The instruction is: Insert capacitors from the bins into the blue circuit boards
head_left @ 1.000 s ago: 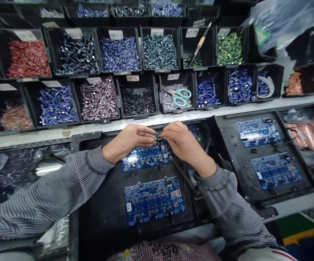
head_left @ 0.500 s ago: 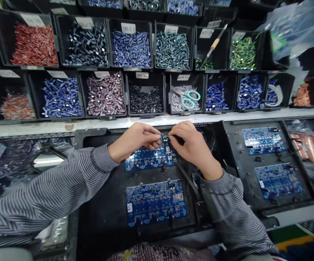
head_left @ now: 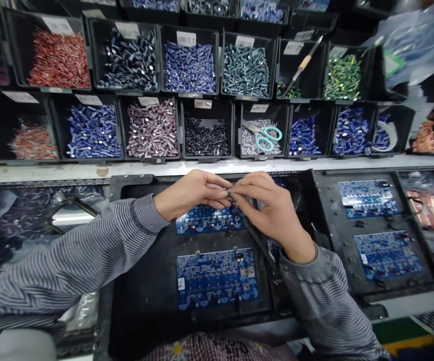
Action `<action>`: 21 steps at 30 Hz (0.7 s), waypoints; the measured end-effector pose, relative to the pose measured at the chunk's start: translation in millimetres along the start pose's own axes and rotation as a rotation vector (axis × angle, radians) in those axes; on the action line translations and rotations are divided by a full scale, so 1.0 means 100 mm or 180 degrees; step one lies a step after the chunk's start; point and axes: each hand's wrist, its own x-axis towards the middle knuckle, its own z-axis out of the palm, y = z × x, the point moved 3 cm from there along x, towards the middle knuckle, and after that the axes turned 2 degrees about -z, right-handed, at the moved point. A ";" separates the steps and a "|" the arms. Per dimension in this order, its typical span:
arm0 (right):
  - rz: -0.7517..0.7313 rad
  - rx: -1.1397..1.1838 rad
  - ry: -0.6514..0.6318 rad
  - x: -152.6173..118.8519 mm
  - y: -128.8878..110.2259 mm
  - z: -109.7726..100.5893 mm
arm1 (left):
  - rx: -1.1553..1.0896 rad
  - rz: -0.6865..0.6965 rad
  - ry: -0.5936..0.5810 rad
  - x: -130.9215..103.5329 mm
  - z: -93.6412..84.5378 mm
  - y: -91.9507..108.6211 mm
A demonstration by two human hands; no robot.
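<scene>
My left hand (head_left: 196,194) and my right hand (head_left: 267,205) meet at the fingertips above the upper blue circuit board (head_left: 209,219). Both are closed in a pinch; whatever small thing is between the fingertips is too small to make out. The hands cover the upper right part of that board. Below it, a second blue circuit board (head_left: 217,278) lies in the same black tray (head_left: 137,301), with a white label at its left edge and small dark parts along its lower side.
Behind the hands, black bins hold coloured components (head_left: 190,65). Scissors (head_left: 265,138) lie in a lower bin, and a pen-like tool (head_left: 301,65) leans in an upper one. To the right, another black frame (head_left: 337,220) carries two blue boards. Plastic bags (head_left: 32,210) lie at left.
My right fingertips have moved left to meet my left fingertips, closing the small gap between the hands. The whole view has shifted slightly, with the bins now farther right.
</scene>
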 end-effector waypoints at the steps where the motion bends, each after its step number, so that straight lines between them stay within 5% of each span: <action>1: -0.0023 0.0028 0.0029 0.00 -0.05 -0.02 | 0.0078 0.0053 0.0011 -0.02 -0.01 0.05; 6: 0.0032 -0.0175 0.0295 -0.03 -0.20 -0.10 | 0.0788 0.0634 0.0483 -0.19 -0.08 0.40; 13: 0.0009 -0.0122 0.0505 -0.09 -0.30 -0.13 | 0.1307 0.0398 0.0083 -0.27 0.05 0.40; 15: 0.0131 -0.0160 0.0595 -0.16 -0.29 -0.15 | 0.2458 0.0854 0.0811 -0.28 -0.16 0.65; 17: 0.0233 -0.0185 0.0615 -0.24 -0.28 -0.15 | 0.3820 0.1580 0.2253 -0.32 -0.50 1.05; 18: 0.0261 -0.0181 0.0576 -0.28 -0.27 -0.15 | 0.3963 0.1658 0.2728 -0.32 -0.69 1.24; 21: 0.0306 -0.0170 0.0377 -0.40 -0.26 -0.11 | 0.4217 0.1266 0.2815 -0.19 -1.18 1.68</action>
